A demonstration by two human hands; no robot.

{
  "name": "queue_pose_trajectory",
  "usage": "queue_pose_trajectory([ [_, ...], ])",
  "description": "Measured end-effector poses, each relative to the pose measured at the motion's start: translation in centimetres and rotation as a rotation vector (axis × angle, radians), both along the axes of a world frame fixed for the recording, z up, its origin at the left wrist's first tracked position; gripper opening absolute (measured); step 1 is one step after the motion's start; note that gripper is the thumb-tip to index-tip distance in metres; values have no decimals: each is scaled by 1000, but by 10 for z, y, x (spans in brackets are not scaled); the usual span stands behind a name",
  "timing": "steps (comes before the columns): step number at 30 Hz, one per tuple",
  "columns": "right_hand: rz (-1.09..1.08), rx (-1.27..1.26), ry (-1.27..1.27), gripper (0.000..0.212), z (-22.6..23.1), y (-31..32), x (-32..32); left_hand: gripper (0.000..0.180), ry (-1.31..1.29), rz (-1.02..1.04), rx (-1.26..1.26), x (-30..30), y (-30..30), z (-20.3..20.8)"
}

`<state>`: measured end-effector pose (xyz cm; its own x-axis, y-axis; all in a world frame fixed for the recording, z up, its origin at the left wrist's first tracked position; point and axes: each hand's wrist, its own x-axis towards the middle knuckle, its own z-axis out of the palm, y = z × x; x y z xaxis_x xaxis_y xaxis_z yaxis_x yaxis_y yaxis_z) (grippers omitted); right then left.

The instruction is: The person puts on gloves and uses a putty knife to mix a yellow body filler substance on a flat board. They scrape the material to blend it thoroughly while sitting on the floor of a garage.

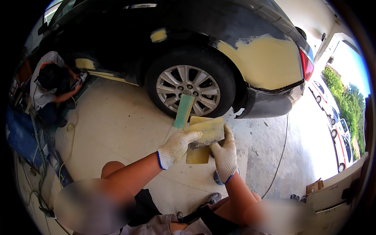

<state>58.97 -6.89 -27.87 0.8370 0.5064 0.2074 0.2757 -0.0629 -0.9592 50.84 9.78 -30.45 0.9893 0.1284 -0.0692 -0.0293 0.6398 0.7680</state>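
My left hand [175, 148] and my right hand [226, 156] wear white knit gloves with blue cuffs. Between them they grip a thin rectangular sheet [209, 135], grey with yellow dust along its upper part; whether it is sandpaper is not clear. The left thumb lies across its face, while the right fingers hold its right end. Behind and below it shows a yellow flat piece [197, 156], partly covered. A long green strip with a yellowish edge [184, 111] stands out beyond my left hand, in front of the wheel; what supports it is hidden.
Ahead stands a black car with yellow filler [270, 62] on its rear quarter and a silver-spoked wheel [188, 87]. A crouching person [51, 84] works with a tool at the left, near hoses. A cable [281, 156] crosses the floor at right. A can [217, 178] sits below my right hand.
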Motion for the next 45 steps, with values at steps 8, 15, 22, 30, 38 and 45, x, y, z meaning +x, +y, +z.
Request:
queue_pose_trajectory([
  [8, -135, -420, -825, 41, 0, -38, 36, 45, 131, -129, 11, -1, -14, 0],
  [15, -113, -330, -667, 31, -1, -64, 37, 57, -41, 201, 296, 17, 18, -21],
  [22, 439, -511, -1186, 53, 2, -53, -19, 56, 172, 53, -62, 15, 25, -1],
  [30, 221, -726, -1001, 47, -2, -34, 12, 53, 79, -60, -42, 8, 17, -18],
  [38, -68, -711, -545, 33, -28, -35, 40, 78, -42, 22, 481, 3, 10, -15],
  [45, 293, -486, -1064, 42, 4, -54, -5, 63, 158, -11, 133, 4, 39, -21],
])
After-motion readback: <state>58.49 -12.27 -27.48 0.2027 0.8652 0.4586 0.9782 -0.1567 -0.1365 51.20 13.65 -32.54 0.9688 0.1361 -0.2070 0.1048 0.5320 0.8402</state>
